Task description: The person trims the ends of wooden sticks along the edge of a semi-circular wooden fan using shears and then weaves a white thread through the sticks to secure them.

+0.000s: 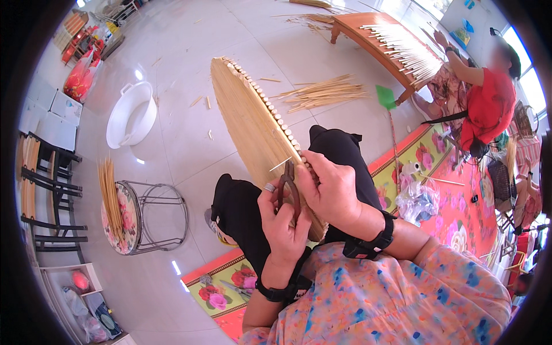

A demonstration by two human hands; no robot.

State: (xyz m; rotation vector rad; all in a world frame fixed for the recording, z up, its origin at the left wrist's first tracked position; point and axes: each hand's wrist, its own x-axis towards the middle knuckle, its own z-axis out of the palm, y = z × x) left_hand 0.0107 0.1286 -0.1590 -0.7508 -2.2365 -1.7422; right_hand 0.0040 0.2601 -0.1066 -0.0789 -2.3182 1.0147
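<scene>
Across my lap lies a long, flat mat of pale straw-coloured stalks (pixel 247 123), tilted away from me, with a row of round cut ends along its right edge. My left hand (pixel 280 221), a ring on one finger, is closed around dark pliers (pixel 288 183). The pliers' jaws are at a thin, pale needle-like piece (pixel 280 165) over the mat's surface; I cannot tell whether they grip it. My right hand (pixel 336 187) is closed on the mat's right edge, thumb beside the pliers and fingers partly hidden behind the edge.
A round stool (pixel 129 221) with a stalk bundle (pixel 109 198) and a white tub (pixel 133 118) stand left. Loose stalks (pixel 325 94) lie ahead. At right, a person in red (pixel 489 109) sits by a wooden table (pixel 356 34) covered with pale sticks. Plastic bags (pixel 417 198) lie on the floral mat.
</scene>
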